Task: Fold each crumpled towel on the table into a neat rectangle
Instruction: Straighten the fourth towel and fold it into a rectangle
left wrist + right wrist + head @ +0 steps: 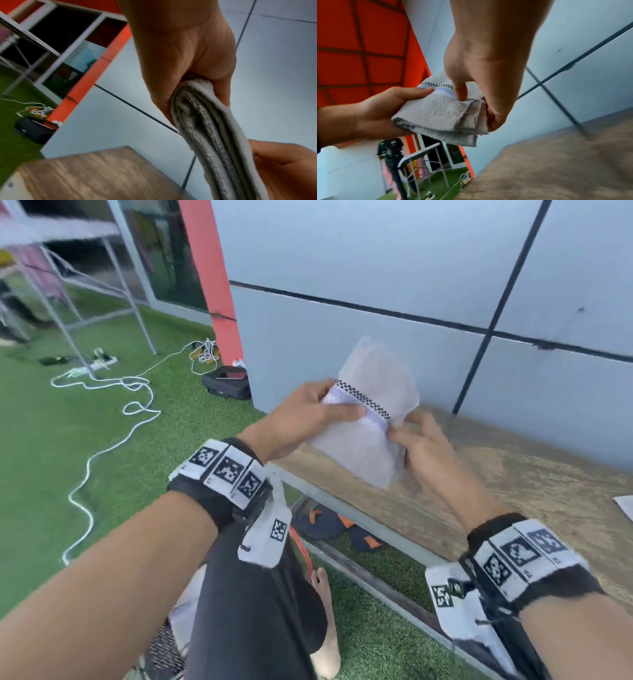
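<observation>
A small white towel (368, 419) with a black checkered stripe and pale blue band is folded into a thick rectangle and held up in the air above the wooden table (496, 484). My left hand (308, 416) grips its left edge, thumb across the stripe. My right hand (421, 440) pinches its right edge. In the left wrist view the towel (214, 135) shows several stacked layers edge-on below my left hand (188, 67), with my right hand (283, 169) beside it. In the right wrist view the towel (440, 112) sits between my left hand (373, 112) and my right hand (479, 81).
A grey panelled wall (411, 285) stands behind the table. A white corner of another item (625, 506) lies at the table's right edge. On the green turf (51, 422) lie white cables (113, 392), a black case (227, 385) and a metal frame (113, 285). A person (392, 152) stands far off.
</observation>
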A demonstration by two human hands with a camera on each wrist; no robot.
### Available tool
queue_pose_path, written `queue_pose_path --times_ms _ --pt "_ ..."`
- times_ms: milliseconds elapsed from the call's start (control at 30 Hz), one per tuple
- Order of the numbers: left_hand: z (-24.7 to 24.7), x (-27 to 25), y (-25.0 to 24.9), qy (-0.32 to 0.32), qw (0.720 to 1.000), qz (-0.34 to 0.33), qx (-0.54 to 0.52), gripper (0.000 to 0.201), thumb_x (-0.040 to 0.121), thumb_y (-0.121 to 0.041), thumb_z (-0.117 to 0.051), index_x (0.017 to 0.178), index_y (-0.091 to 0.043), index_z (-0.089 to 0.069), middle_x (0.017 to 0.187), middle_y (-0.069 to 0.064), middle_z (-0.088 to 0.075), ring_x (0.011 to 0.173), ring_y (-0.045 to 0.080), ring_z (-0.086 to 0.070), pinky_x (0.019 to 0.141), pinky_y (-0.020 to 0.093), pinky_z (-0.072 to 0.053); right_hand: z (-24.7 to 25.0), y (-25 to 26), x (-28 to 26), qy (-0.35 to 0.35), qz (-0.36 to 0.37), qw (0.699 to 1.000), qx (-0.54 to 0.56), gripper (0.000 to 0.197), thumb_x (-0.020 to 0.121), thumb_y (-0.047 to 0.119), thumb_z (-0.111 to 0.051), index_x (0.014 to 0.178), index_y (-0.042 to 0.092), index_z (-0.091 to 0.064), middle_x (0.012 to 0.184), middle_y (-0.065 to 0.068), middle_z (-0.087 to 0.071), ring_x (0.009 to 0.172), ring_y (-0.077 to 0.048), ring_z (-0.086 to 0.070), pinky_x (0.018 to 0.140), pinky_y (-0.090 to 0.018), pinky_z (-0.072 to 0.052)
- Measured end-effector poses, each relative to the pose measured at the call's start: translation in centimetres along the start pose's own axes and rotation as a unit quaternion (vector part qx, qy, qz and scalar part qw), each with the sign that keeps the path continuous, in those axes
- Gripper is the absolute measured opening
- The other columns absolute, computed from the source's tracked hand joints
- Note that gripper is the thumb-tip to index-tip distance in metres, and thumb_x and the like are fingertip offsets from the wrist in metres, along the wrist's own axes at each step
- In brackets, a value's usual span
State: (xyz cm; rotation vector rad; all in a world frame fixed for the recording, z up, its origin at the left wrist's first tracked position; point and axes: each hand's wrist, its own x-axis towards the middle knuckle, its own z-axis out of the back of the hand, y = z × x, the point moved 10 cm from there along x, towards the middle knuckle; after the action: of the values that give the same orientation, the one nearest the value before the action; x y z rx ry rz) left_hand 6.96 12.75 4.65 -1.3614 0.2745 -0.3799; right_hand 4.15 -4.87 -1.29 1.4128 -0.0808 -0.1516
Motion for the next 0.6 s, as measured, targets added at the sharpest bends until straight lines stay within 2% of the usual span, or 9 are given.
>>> queue_pose_path --times_ms 100,200,233,333,433,467,500,533,600 --pt "7.9 -2.3 2.6 -0.079 0.996 0.025 -0.021 0.036 0.089 -0.016 -0.074 0.122 -0.004 -0.065 0.117 0.014 -0.073 0.107 0.033 -0.071 0.092 0.045 -0.058 -6.1 2.8 2.2 0.049 0.060 0.995 -0.060 0.046 0.095 0.025 -0.068 0.129 0.032 -0.037 0.109 0.012 -0.067 0.087 0.000 -0.069 0.068 -0.028 -0.053" --pt "14.5 -5.7 8.7 -0.154 0.984 0.085 -0.022 0.047 0.085 -0.027 -0.078 0.126 -0.010 -0.061 0.118 0.006 -0.073 0.107 0.026 -0.071 0.085 0.041 -0.060 -13.1 2.2 3.6 0.109 0.080 0.983 -0.127 0.053 0.094 0.025 -0.069 0.132 0.034 -0.032 0.107 0.011 -0.068 0.090 -0.003 -0.068 0.071 -0.034 -0.056" --pt "16.3 -7.0 11.4 -0.177 0.977 0.113 -0.022 0.051 0.082 -0.031 -0.079 0.126 -0.011 -0.060 0.117 0.006 -0.073 0.104 0.024 -0.072 0.083 0.040 -0.060 -15.4 1.3 3.9 0.132 0.083 0.978 -0.138 0.054 0.094 0.024 -0.069 0.132 0.034 -0.032 0.106 0.012 -0.068 0.090 -0.001 -0.068 0.076 -0.037 -0.057" --pt "19.4 -11.2 20.7 -0.221 0.955 0.194 -0.042 0.039 0.089 -0.024 -0.075 0.119 -0.007 -0.057 0.112 0.008 -0.073 0.089 0.015 -0.074 0.067 0.028 -0.058 -22.3 -3.1 4.2 0.213 0.087 0.957 -0.179 0.051 0.093 0.021 -0.069 0.126 0.034 -0.032 0.106 0.015 -0.067 0.090 0.008 -0.066 0.085 -0.025 -0.055" --pt "20.2 -15.1 29.5 -0.247 0.929 0.265 -0.071 0.032 0.091 -0.021 -0.073 0.114 -0.006 -0.056 0.109 0.009 -0.073 0.089 0.018 -0.075 0.068 0.031 -0.060 -28.7 -10.0 4.5 0.299 0.083 0.922 -0.233 0.060 0.090 0.035 -0.069 0.135 0.038 -0.029 0.117 0.002 -0.067 0.106 -0.007 -0.065 0.094 -0.038 -0.052" --pt "20.3 -16.3 32.4 -0.258 0.920 0.285 -0.074 0.034 0.091 -0.021 -0.074 0.115 -0.005 -0.055 0.109 0.010 -0.072 0.091 0.020 -0.075 0.071 0.035 -0.062 -30.6 -12.4 4.6 0.326 0.081 0.907 -0.254 0.064 0.091 0.036 -0.069 0.138 0.037 -0.027 0.110 0.002 -0.067 0.099 -0.004 -0.064 0.087 -0.032 -0.051" --pt "20.3 -17.2 34.9 -0.267 0.912 0.304 -0.070 0.037 0.090 -0.024 -0.075 0.114 -0.005 -0.055 0.109 0.011 -0.071 0.093 0.023 -0.074 0.075 0.041 -0.063 -32.0 -14.7 4.6 0.349 0.079 0.893 -0.272 0.065 0.091 0.034 -0.069 0.140 0.033 -0.026 0.095 0.004 -0.065 0.082 0.002 -0.061 0.075 -0.023 -0.046" --pt "20.2 -18.0 37.1 -0.277 0.903 0.321 -0.065 0.040 0.087 -0.028 -0.077 0.114 -0.007 -0.054 0.109 0.012 -0.070 0.096 0.025 -0.073 0.079 0.047 -0.062 -33.3 -16.8 4.6 0.366 0.077 0.881 -0.289 0.065 0.091 0.031 -0.070 0.140 0.028 -0.027 0.082 0.005 -0.060 0.068 0.001 -0.056 0.063 -0.019 -0.040" --pt "19.7 -19.4 41.4 -0.291 0.884 0.361 -0.055 0.048 0.081 -0.037 -0.079 0.113 -0.013 -0.051 0.110 0.014 -0.068 0.100 0.028 -0.071 0.081 0.052 -0.061 -35.2 -20.6 4.5 0.389 0.067 0.862 -0.318 0.067 0.090 0.028 -0.072 0.140 0.024 -0.028 0.075 0.001 -0.055 0.062 -0.004 -0.052 0.058 -0.021 -0.037"
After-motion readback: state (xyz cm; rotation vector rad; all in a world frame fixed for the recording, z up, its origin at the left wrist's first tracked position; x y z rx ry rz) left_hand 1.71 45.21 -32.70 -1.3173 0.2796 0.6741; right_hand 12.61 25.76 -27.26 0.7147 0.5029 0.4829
